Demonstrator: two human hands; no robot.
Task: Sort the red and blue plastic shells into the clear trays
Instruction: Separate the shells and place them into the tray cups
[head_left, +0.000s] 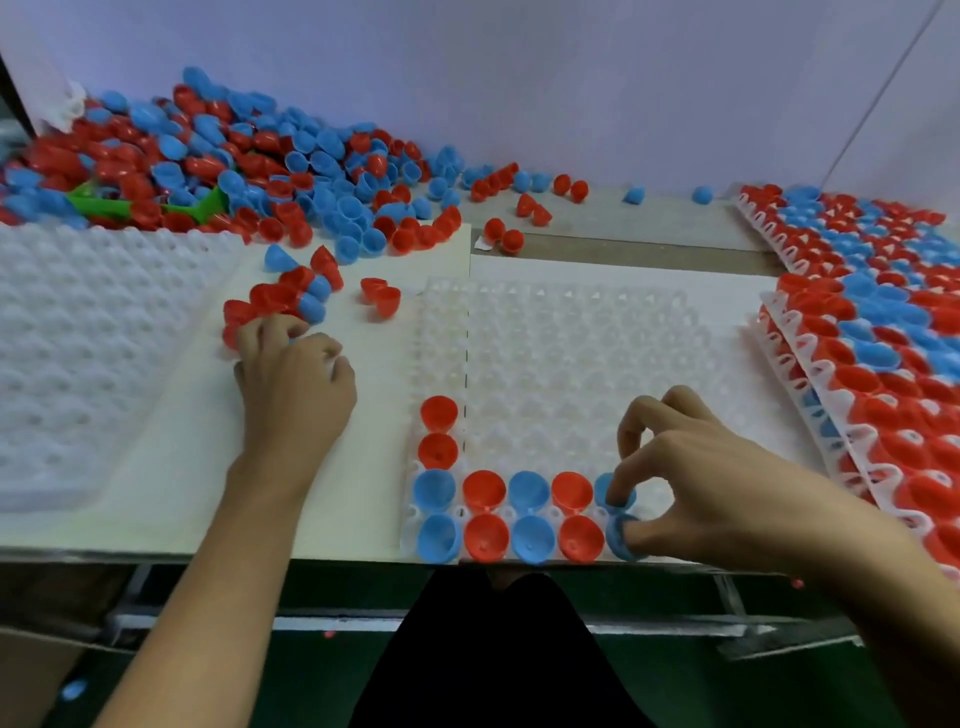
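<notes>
Right hand (691, 499) grip pinches 2 blue shells (621, 535) at the near rows of the clear tray (571, 364). Left hand (296, 374) grip curls over loose red shells (260, 306) on the counter (171, 467). Mixed pile (234, 166) far left; filled trays (883, 322) stacked right.

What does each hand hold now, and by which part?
The right hand pinches a blue shell by its rim over the clear tray. The left hand curls over loose shells; its exact hold is hidden.
</notes>
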